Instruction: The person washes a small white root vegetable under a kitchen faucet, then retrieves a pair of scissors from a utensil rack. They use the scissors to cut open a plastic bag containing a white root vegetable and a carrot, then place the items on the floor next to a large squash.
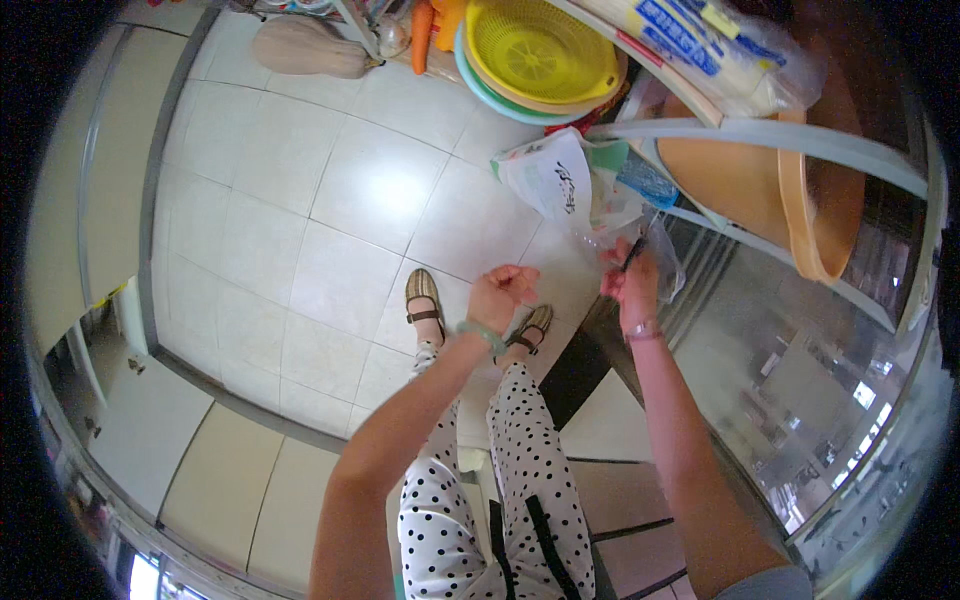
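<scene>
My left hand (503,295), with a pale green bangle at the wrist, hovers over the floor near my right shoe. Its fingers are curled in, and whether anything is between them is hidden. My right hand (632,284) is closed on a slim black object (634,254), too small to name. Around and behind those fingers hangs a clear plastic bag (664,262). Just beyond it is a white and green printed plastic bag (560,178), beside a blue translucent package (648,183).
A yellow colander (540,50) sits in stacked basins at the far side. Plastic-wrapped packs (700,50) lie on a rack (760,132) above a tan tub (800,215). A squash (308,48) and carrot (421,35) lie at the back. A glossy glass panel (770,370) stands right.
</scene>
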Action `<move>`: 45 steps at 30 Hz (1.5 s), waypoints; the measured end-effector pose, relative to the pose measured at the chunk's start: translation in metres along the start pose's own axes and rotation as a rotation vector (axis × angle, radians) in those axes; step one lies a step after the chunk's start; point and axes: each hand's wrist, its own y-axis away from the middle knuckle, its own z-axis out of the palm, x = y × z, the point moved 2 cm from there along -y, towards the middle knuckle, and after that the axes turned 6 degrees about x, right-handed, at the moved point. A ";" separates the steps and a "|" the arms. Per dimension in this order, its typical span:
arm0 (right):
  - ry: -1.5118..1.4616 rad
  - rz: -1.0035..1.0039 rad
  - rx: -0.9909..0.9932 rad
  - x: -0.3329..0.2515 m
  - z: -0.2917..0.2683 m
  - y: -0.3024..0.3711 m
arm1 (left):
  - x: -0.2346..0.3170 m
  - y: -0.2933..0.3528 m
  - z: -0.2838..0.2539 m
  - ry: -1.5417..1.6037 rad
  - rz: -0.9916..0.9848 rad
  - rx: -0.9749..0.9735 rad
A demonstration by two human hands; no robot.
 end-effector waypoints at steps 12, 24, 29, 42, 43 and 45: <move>-0.070 0.723 -1.005 -0.041 0.097 0.141 | 0.106 0.077 -0.046 0.293 -0.194 -0.294; 0.063 0.680 -1.073 -0.053 0.169 0.158 | 0.129 0.091 -0.114 0.467 0.026 -0.153; 0.287 0.495 -1.100 -0.080 0.194 0.155 | 0.163 0.085 -0.132 0.003 0.213 -0.075; 0.308 0.337 -0.987 -0.107 0.247 0.115 | 0.206 0.012 -0.144 -0.180 0.442 0.109; 0.403 0.246 -1.014 -0.115 0.258 0.100 | 0.217 -0.001 -0.148 -0.254 0.459 0.091; 0.597 0.179 -1.029 -0.117 0.270 0.080 | 0.210 -0.027 -0.147 -0.605 0.634 0.108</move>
